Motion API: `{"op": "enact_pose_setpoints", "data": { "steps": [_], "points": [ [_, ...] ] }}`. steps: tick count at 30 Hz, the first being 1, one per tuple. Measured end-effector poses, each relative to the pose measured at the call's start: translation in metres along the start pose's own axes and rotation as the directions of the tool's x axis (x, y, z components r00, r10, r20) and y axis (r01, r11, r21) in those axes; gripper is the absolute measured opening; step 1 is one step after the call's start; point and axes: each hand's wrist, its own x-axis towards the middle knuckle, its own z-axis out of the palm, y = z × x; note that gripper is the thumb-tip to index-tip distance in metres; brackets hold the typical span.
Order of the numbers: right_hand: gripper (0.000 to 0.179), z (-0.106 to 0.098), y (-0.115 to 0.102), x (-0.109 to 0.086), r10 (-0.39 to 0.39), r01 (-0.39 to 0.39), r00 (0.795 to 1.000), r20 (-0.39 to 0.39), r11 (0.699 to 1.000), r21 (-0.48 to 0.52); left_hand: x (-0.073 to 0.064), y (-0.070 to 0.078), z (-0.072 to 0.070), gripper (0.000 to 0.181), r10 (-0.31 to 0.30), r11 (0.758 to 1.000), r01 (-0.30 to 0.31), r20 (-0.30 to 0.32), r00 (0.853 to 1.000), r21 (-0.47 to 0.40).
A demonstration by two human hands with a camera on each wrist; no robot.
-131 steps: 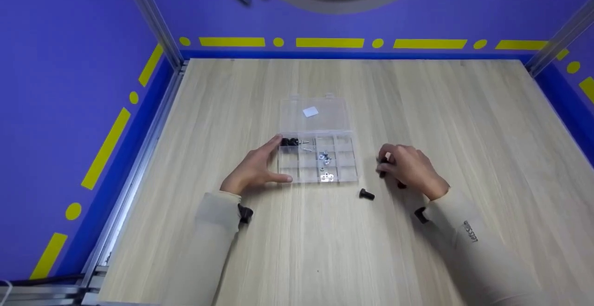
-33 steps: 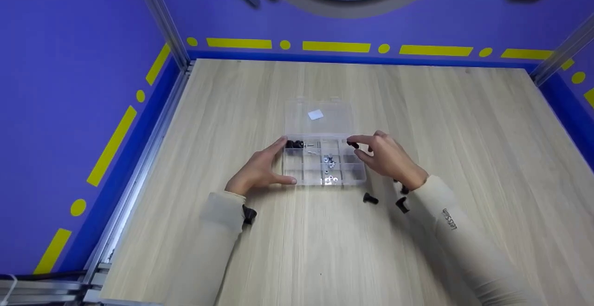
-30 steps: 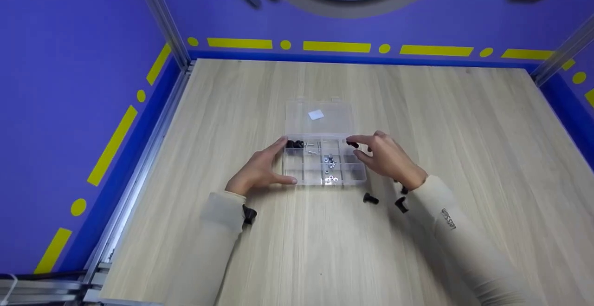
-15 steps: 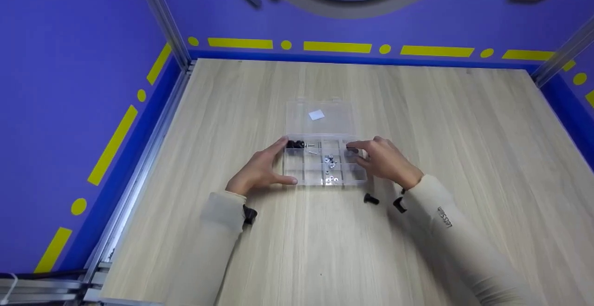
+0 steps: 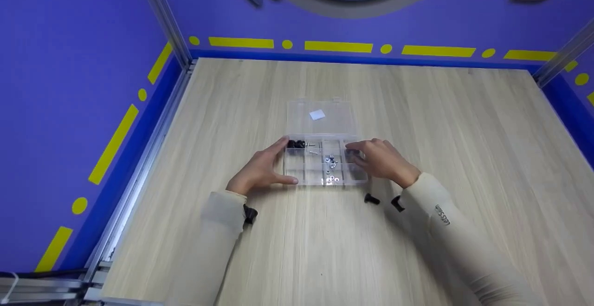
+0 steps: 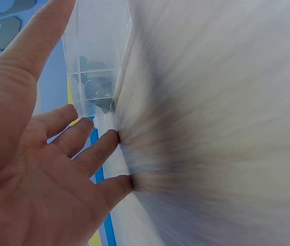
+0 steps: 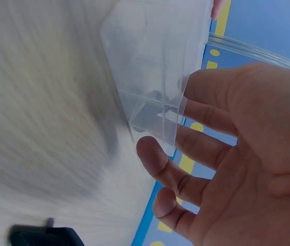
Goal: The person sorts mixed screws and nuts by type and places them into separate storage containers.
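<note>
A clear plastic compartment box [image 5: 313, 159] stands with its lid [image 5: 301, 118] laid back. My left hand [image 5: 260, 169] rests along its left side, thumb and fingers spread and straight; the left wrist view shows the palm bare. Over the right-hand column of compartments reaches my right hand [image 5: 383, 159], index finger and thumb bent down around a black bolt [image 7: 152, 106]. That bolt shows through the clear walls, low in a compartment; the fingertips are partly hidden. Another black bolt [image 5: 371, 199] lies on the table near the box's front right corner.
Black parts [image 5: 296, 144] fill the back left compartment, with silver screws [image 5: 312, 146] beside them. Small nuts [image 5: 331, 160] and flat metal pieces [image 5: 329, 180] lie in the third column. A white square [image 5: 317, 114] sits on the lid. Blue panels [image 5: 343, 27] border the table.
My right hand has picked up a black bolt from the table right of the box, carried it left over the box, and lowered it into a right-hand compartment. The left hand stays by the box.
</note>
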Motion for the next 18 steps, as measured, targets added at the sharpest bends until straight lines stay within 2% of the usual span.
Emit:
{"op": "enact_pose_setpoints", "data": {
  "steps": [14, 18],
  "points": [
    [0.032, 0.0015, -0.0004, 0.0001, -0.004, 0.005, 1.0, -0.025, 1.0, 0.005, 0.0015, 0.0, -0.0003, 0.121, -0.021, 1.0, 0.021, 0.011, 1.0, -0.004],
    [0.034, 0.0027, 0.002, -0.0018, -0.01, 0.012, 0.999, -0.03, 0.999, 0.044, 0.0006, -0.0009, 0.0, 0.121, -0.012, 1.0, 0.012, 0.008, 1.0, 0.005]
  ]
}}
